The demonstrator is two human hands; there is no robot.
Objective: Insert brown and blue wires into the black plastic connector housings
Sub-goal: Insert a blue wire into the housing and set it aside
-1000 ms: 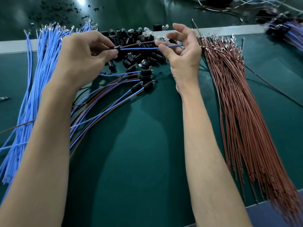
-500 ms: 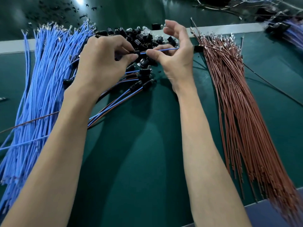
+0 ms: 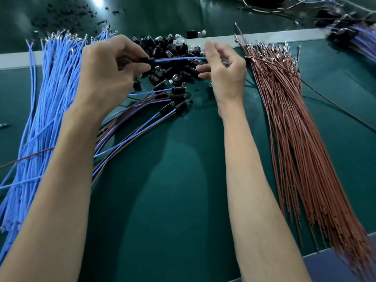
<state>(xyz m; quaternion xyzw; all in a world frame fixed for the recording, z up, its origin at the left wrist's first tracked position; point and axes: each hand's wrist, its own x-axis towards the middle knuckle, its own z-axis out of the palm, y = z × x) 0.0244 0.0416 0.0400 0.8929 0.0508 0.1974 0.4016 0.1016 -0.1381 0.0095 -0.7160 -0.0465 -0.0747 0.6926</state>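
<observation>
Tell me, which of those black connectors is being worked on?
The connector pinched in the left hand, raised above the pile, with one blue wire running toward the right hand. The rest lie on the mat.

Green work mat (image 3: 173,200), pale edge strip (image 3: 305,34), overhead glare (image 3: 97,1)

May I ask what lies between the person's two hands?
In the head view, a thin blue wire runs from the black plastic housing in the left hand to the right hand, over a pile of black housings.
</observation>
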